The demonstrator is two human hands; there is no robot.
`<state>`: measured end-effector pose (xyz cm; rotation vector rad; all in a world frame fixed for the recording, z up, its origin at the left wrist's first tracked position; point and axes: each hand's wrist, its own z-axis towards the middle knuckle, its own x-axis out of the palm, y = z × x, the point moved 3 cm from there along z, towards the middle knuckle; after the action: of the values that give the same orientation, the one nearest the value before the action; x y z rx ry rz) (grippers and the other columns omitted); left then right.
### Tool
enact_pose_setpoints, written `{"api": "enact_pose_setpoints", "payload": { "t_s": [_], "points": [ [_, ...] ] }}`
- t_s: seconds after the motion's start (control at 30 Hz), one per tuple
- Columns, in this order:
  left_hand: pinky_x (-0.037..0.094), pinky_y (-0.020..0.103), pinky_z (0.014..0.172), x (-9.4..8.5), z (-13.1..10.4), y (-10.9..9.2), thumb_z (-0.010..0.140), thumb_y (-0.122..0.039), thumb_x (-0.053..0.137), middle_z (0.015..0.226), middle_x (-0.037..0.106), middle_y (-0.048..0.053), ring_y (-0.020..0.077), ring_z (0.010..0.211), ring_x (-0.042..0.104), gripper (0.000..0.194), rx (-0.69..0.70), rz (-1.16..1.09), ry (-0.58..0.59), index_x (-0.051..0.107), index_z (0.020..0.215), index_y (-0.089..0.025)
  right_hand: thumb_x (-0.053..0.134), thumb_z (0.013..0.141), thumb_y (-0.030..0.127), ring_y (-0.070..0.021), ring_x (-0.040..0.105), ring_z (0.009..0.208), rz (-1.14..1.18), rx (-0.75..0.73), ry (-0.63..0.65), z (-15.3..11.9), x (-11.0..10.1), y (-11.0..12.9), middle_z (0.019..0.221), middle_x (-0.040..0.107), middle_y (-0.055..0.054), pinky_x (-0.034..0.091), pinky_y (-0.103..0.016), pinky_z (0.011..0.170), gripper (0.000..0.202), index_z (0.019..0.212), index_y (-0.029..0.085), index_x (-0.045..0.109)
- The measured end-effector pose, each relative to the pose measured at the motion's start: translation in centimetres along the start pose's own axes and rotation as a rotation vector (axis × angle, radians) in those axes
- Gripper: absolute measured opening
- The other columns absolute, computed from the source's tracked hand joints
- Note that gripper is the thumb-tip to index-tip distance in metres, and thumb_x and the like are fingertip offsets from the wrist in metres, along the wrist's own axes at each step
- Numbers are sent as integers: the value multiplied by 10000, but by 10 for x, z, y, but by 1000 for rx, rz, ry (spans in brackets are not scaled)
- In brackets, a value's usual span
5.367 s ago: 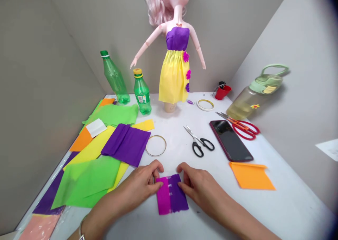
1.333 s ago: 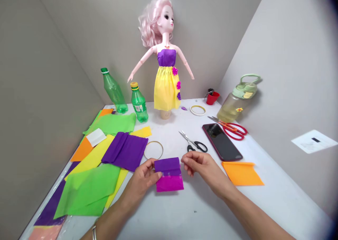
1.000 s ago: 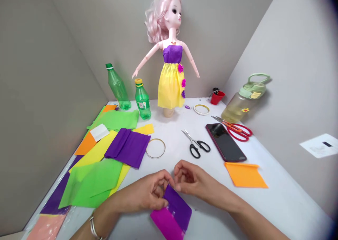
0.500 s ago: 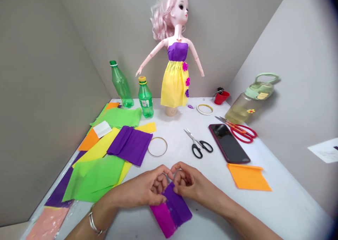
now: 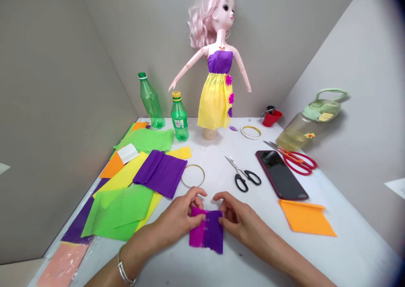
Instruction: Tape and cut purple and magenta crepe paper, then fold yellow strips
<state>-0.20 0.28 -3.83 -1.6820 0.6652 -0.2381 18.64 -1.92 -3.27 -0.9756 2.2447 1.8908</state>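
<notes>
A small two-tone piece, magenta on its left and purple on its right [image 5: 213, 232], is held upright in front of me. My left hand [image 5: 186, 213] pinches its upper left part between thumb and fingers. On the purple side, my right hand [image 5: 232, 215] grips the upper right edge. Both index fingers are raised above the piece. Black-handled scissors [image 5: 243, 173] and a thin gold bangle [image 5: 193, 176] lie just beyond the hands. A pink-haired doll [image 5: 215, 93] in a purple top and yellow skirt stands at the back.
Purple folded sheet [image 5: 160, 173], green sheets [image 5: 118, 211] and other coloured sheets cover the left. Two green bottles [image 5: 179, 120] stand behind. A phone [image 5: 281, 174], red-handled scissors [image 5: 299, 160], an orange sheet [image 5: 306, 217], a water bottle [image 5: 303, 122] and a red bucket [image 5: 272, 117] are at right.
The two-tone piece has turned from a slant to nearly straight. My hands have moved apart to its two sides. The view has shifted slightly, moving the scene rightward.
</notes>
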Motion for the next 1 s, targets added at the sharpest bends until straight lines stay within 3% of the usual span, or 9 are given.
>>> {"api": "enact_pose_setpoints", "payload": {
  "t_s": [0.13, 0.23, 0.4, 0.6, 0.8, 1.0],
  "points": [
    [438, 258, 724, 2, 1, -1, 811, -168, 608, 925, 621, 14, 155, 777, 559, 381, 58, 135, -68, 549, 1181, -235, 489, 863, 171, -163, 535, 665, -257, -30, -17, -1, 2, -2, 793, 585, 13, 377, -279, 635, 351, 1204, 249, 513],
    [459, 288, 803, -6, -1, -8, 839, -225, 628, 1024, 629, 41, 183, 871, 581, 316, 126, 204, -152, 568, 1150, -231, 519, 877, 217, -181, 575, 705, -327, -33, -9, -3, -2, -1, 869, 629, -19, 397, -292, 660, 341, 1217, 247, 531],
    [402, 400, 978, -37, -3, -15, 836, -212, 599, 1119, 597, 69, 258, 1093, 530, 201, 210, 509, -410, 562, 1032, -230, 550, 911, 382, -194, 594, 702, -342, 8, -92, 0, -20, 0, 848, 647, -24, 402, -300, 660, 268, 1149, 258, 563],
    [300, 526, 1116, -67, 1, 8, 729, -225, 661, 1347, 509, 133, 354, 1356, 380, 329, 131, 743, -466, 538, 1034, -210, 468, 948, 402, -193, 534, 628, -352, -2, -179, 3, -28, -1, 694, 599, -12, 344, -295, 599, 205, 848, 248, 561],
    [400, 462, 1033, -90, -1, 4, 798, -240, 551, 1221, 638, 98, 319, 1196, 555, 69, 63, 702, -506, 590, 851, -220, 437, 947, 415, -164, 437, 575, -409, -16, -191, 4, -23, 2, 627, 509, 10, 295, -280, 567, 323, 684, 235, 381],
    [518, 361, 804, -131, -21, -16, 748, -332, 626, 989, 722, 50, 270, 964, 649, 159, 61, 349, -737, 653, 871, -235, 443, 940, 389, -153, 415, 573, -407, -25, -198, 6, -20, 0, 621, 483, 22, 291, -275, 573, 305, 687, 232, 378]
  ]
}}
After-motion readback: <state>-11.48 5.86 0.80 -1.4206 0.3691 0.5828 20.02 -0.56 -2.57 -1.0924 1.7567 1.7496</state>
